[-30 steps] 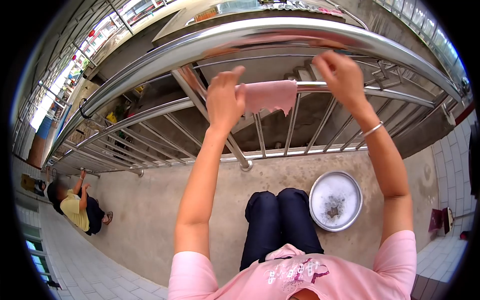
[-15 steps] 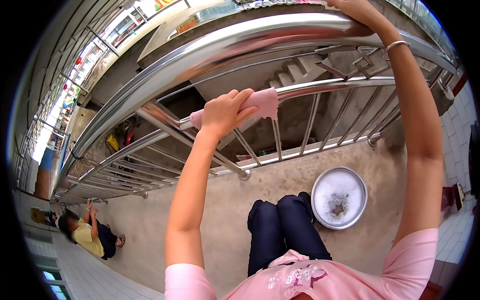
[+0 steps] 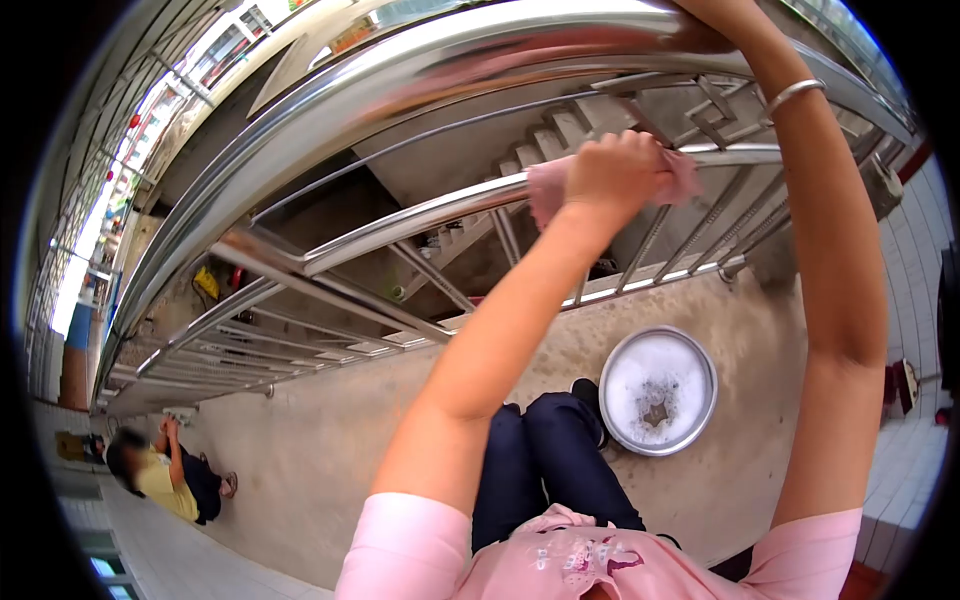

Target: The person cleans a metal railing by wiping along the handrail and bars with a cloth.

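My left hand (image 3: 615, 172) is closed around a pink cloth (image 3: 547, 190), which wraps the thinner metal rail (image 3: 420, 224) below the handrail. Part of the cloth hangs out past both sides of the hand. My right hand (image 3: 712, 14) is at the thick shiny handrail (image 3: 480, 52), cut off by the top edge of the view, with its fingers hidden. A bracelet (image 3: 797, 93) circles the right wrist. On the floor near my knees stands a round metal basin (image 3: 659, 391) holding white foam with a dark patch in the middle.
Vertical bars (image 3: 430, 275) run under the rails, with concrete steps (image 3: 545, 140) beyond and below. A person in a yellow top (image 3: 165, 482) is low by the railing at far left. A white tiled wall (image 3: 915, 290) borders the right side.
My left hand has slid right along the thinner rail with the pink cloth. My right hand has moved slightly up, more of it out of view. The camera view has shifted a little.
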Demonstrator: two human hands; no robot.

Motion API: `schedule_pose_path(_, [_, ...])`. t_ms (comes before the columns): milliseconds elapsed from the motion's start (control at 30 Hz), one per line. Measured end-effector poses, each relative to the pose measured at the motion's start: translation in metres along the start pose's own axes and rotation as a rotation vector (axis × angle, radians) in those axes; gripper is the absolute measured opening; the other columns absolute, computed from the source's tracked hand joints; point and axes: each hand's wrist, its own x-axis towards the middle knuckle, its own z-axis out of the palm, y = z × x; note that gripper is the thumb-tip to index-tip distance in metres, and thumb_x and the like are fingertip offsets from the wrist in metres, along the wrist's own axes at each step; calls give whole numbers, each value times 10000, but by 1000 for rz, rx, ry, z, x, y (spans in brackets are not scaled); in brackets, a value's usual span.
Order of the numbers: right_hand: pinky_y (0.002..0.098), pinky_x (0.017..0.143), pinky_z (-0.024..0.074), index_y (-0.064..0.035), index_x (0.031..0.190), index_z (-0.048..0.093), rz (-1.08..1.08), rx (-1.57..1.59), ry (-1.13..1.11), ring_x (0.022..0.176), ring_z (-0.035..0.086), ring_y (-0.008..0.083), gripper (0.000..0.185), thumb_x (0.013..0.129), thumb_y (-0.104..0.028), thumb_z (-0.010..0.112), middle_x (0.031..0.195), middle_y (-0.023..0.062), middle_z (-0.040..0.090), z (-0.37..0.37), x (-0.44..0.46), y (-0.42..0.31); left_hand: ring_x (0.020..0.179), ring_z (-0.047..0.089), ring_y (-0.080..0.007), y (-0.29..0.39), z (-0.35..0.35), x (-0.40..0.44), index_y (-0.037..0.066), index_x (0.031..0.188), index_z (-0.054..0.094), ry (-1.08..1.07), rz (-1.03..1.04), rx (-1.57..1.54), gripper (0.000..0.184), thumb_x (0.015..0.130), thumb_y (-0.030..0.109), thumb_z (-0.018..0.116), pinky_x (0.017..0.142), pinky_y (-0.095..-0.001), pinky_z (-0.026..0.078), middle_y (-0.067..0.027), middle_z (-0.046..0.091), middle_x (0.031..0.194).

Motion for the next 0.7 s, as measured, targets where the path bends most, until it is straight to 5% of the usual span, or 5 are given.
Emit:
schedule_pose_path(300, [394, 631, 491, -26, 774, 718, 41, 84, 50, 637, 651, 273, 294, 868, -262, 571, 648, 137, 656, 0, 0, 0, 770, 610, -220, -12, -11, -28, 115, 957, 579, 264, -6, 82, 310, 799, 371, 656, 655, -373, 454, -27, 578, 780])
schedule_pose_path(600, [400, 626, 489, -31, 715, 717, 61, 98, 95, 629, 654, 273, 297, 850, -251, 570, 646, 136, 667, 1, 3, 1, 679, 600, -190, -144, -119, -136, 187, 847, 599, 104, -104, 389, 140, 833, 323, 630, 595, -365, 454, 15, 562, 715])
schedule_pose_path(700, [396, 680, 500, -42, 791, 715, 68, 57, 53, 734, 672, 273, 275, 841, -279, 584, 744, 131, 691, 4, 9, 13, 705, 599, -214, -178, -145, -168, 173, 852, 611, 83, -188, 420, 141, 849, 314, 610, 623, -383, 458, -2, 565, 715])
